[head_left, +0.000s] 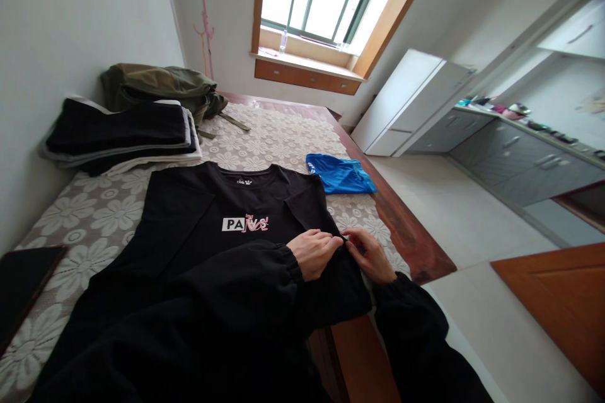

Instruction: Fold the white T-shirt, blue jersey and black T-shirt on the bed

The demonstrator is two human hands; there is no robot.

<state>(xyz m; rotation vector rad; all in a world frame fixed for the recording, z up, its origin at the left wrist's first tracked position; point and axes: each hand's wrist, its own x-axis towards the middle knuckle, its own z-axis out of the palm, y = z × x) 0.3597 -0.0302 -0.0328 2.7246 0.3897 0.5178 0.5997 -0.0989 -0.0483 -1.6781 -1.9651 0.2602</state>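
A black T-shirt with a "PAWS" print lies spread on the patterned tablecloth, its collar toward the far side. Both hands are at its right edge, close together. My left hand is closed, its fingertips pinching the black fabric. Just to the right, my right hand has thumb and fingers closed on the same edge of the shirt. The shirt's lower part hangs near the table's front edge, partly hidden by my left sleeve.
A folded blue garment lies beyond the shirt at the right. Folded dark and white clothes and an olive backpack stand at the back left. A dark flat object is at the left edge.
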